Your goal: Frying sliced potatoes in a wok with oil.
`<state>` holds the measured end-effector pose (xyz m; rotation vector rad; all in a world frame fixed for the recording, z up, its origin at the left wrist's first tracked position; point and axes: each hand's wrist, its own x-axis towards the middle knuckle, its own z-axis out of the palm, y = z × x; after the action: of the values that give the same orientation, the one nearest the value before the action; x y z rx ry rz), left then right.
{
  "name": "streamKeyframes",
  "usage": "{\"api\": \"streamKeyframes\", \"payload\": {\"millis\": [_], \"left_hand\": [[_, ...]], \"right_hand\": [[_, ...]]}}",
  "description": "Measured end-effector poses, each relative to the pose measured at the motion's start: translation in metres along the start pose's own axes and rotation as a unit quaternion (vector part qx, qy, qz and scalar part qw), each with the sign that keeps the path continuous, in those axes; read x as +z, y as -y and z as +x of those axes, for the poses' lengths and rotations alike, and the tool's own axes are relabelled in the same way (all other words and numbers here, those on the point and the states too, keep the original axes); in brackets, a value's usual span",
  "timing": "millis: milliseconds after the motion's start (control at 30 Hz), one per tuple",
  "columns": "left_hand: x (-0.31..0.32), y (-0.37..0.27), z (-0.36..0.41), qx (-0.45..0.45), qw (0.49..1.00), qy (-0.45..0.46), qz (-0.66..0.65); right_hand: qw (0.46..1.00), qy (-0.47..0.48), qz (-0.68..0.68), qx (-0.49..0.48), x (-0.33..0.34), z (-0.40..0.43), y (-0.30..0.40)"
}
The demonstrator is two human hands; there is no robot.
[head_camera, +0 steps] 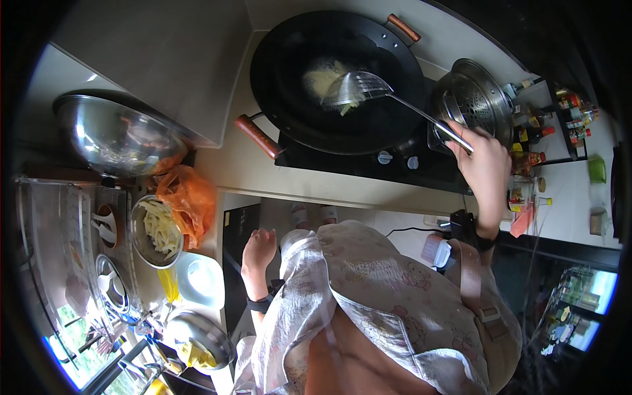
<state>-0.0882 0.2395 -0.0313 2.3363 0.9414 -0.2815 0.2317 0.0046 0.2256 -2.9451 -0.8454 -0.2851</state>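
My right hand [483, 157] is closed around the handle of a metal slotted skimmer [365, 88]. Its head is in a large black wok [316, 131] with wooden handles, over pale strips of food frying in bubbling oil [323, 79]. The wok sits on a black cooktop [340, 165]. Low beside my body, away from the counter, my left hand [259, 247] has its fingers curled loosely, and nothing shows in it. A metal bowl of pale cut strips [160, 232], perhaps potato, rests on the counter at the left.
A perforated steamer pot [474, 98] stands right of the wok, near several sauce bottles [531, 133]. At left are a large steel bowl [126, 138], an orange plastic bag [190, 207], a pale translucent container [200, 279] and another metal bowl [212, 331].
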Motion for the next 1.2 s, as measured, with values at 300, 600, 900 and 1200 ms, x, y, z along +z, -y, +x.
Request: {"api": "streamKeyframes", "payload": {"millis": [300, 600, 900, 1200], "left_hand": [[-0.008, -0.008, 0.003, 0.010, 1.000, -0.003, -0.021], [-0.002, -0.018, 0.017, 0.033, 0.997, 0.038, -0.055], [0.003, -0.024, 0.036, 0.186, 0.982, 0.018, 0.011], [0.020, -0.096, 0.062, 0.230, 0.968, 0.097, 0.003]], "right_hand": [[0.995, -0.070, 0.044, 0.059, 0.025, 0.020, 0.000], [0.998, -0.064, -0.009, -0.008, 0.061, 0.032, -0.003], [0.999, -0.010, 0.028, 0.018, 0.003, 0.010, -0.023], [0.993, -0.018, -0.060, 0.095, -0.029, -0.012, -0.036]]}}
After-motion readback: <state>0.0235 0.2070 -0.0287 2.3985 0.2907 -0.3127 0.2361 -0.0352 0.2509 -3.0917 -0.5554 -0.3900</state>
